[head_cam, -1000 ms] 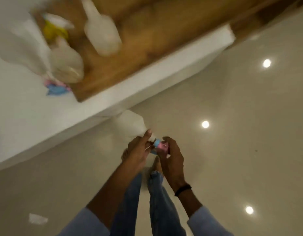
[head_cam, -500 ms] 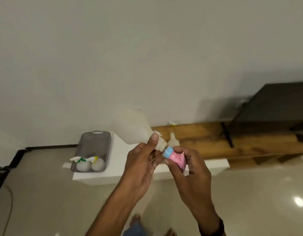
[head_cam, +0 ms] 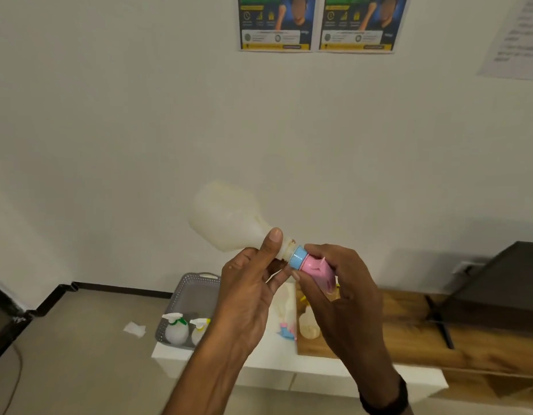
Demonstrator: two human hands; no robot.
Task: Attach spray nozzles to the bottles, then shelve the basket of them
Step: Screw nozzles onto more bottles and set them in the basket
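In the grey basket (head_cam: 196, 295), two nozzled bottles (head_cam: 177, 332); left grip (head_cam: 247, 295) round bottle (head_cam: 229, 223), right (head_cam: 343, 283) round nozzle (head_cam: 311, 269).

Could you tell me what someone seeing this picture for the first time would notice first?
Front and centre, the left hand holds a translucent bottle tilted up to the left, while the right hand holds a pink spray nozzle with its blue collar at the bottle's neck. Below them, a grey basket on a white surface holds two bottles already fitted with nozzles.
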